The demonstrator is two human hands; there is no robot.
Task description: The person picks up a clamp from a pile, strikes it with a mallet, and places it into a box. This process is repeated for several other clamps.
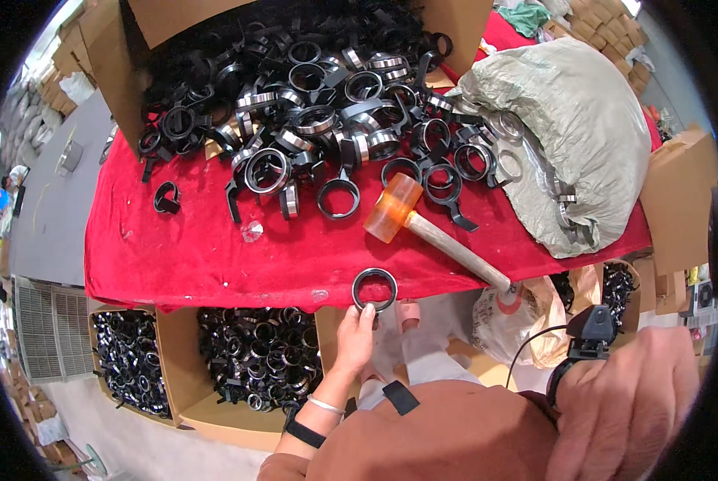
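Observation:
My left hand [355, 340] pinches a round black ring [375, 289] with a shiny inner edge, between thumb and fingers, at the table's front edge. Close to the camera at the lower right is my right hand [627, 405]. Its fingers are bent and pressed together, their tips out of sight, so whatever they hold is hidden. Just beyond the ring lies a mallet [455, 248] with an orange head and wooden handle. Behind it, a heap of black clamp rings [339, 198] with lever arms and silvery metal rings [266, 171] spills from a large carton [106, 76].
The table has a red cloth [166, 256]. A pale sack [575, 120] with metal rings at its mouth lies at the right. Below stand open cartons [186, 377] full of rings, and a white plastic bag [503, 321]. A grey table [50, 200] is at the left.

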